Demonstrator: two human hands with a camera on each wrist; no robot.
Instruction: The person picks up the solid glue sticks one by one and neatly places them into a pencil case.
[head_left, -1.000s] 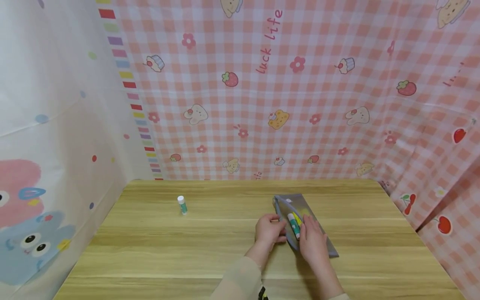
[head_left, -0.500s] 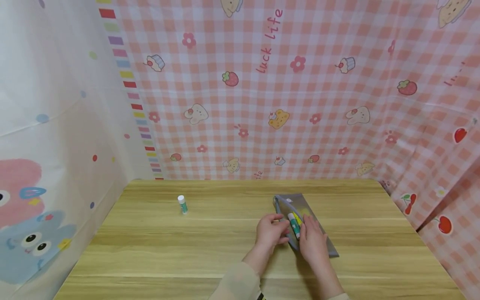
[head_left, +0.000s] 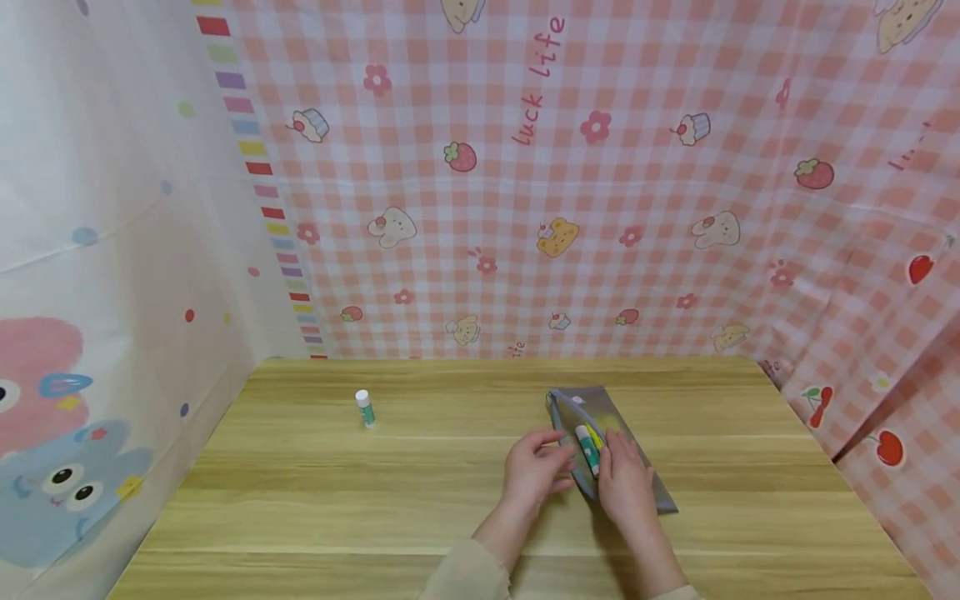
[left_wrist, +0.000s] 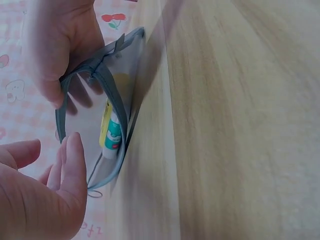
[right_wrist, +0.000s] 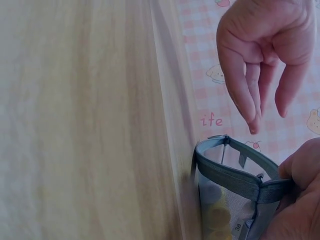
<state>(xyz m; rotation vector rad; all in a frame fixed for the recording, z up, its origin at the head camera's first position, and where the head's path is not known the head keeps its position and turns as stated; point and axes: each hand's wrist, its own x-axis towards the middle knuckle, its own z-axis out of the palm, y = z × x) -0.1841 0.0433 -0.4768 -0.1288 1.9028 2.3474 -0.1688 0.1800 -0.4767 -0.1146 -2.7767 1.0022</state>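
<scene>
White cloth (head_left: 112,192) with cartoon faces and coloured dots hangs at far left, beside the wood-grain table (head_left: 300,500). Next along, lone glue stick (head_left: 364,409) – white cap, green label – sits on the left part of the table, well apart from both hands; its cap end is toward the back. Behind the table, pink checked cloth (head_left: 420,183) with strawberries, flowers, cupcakes and "luck life" lettering.

Right of middle comes the left hand (head_left: 531,471), pale sleeve (head_left: 468,571) below it. Grip released: fingers part-bent and spread, nothing held, fingertips just beside the pouch's mouth; both wrist views show a gap to the rim.

Grey see-through pouch (head_left: 597,402) lies slantwise on the right half of the table, blue-grey zip edge parted, mouth facing the left hand. Inside: bagged glue stick (head_left: 588,451), white cap toward the back, and yellow item (head_left: 595,436) right beside it, partly hidden. Round shapes show through the pouch wall in the right wrist view – too blurred to name.

Rightmost, the right hand (head_left: 628,483) grasps the pouch's edge, thumb and fingers on either side of the rim, holding the mouth apart.
</scene>
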